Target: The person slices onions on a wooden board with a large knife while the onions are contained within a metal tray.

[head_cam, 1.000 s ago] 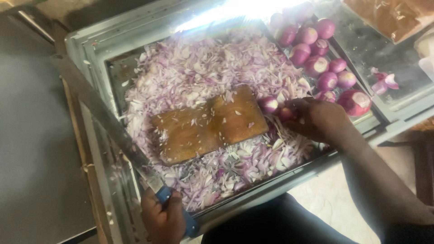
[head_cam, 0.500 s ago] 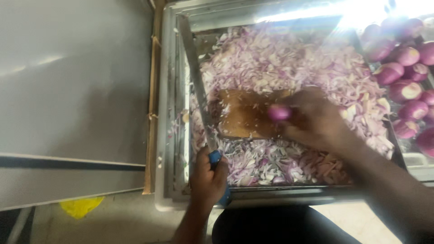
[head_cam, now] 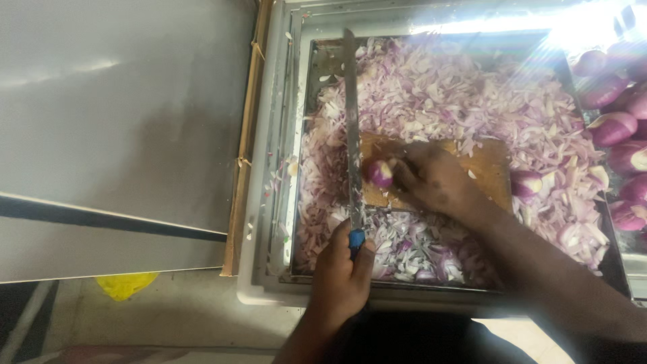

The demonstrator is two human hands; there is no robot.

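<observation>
Left hand (head_cam: 340, 269) is wrapped tight around the blue handle of a long knife (head_cam: 351, 128), its blade running away toward the far side. Right hand (head_cam: 435, 178) pins a peeled onion (head_cam: 379, 173) on the wooden board (head_cam: 488, 168), fingers clamped over it, just right of the blade. Chopped onion (head_cam: 438, 94) fills the metal tray (head_cam: 296, 155) all around; whole onions (head_cam: 617, 125) sit far right.

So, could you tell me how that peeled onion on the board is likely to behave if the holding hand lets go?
The onion looks rounded, so it would probably roll on the wooden board. Its peeled, glossy skin suggests it may be slippery. The right hand pins it beside the knife, likely for that reason.
</observation>
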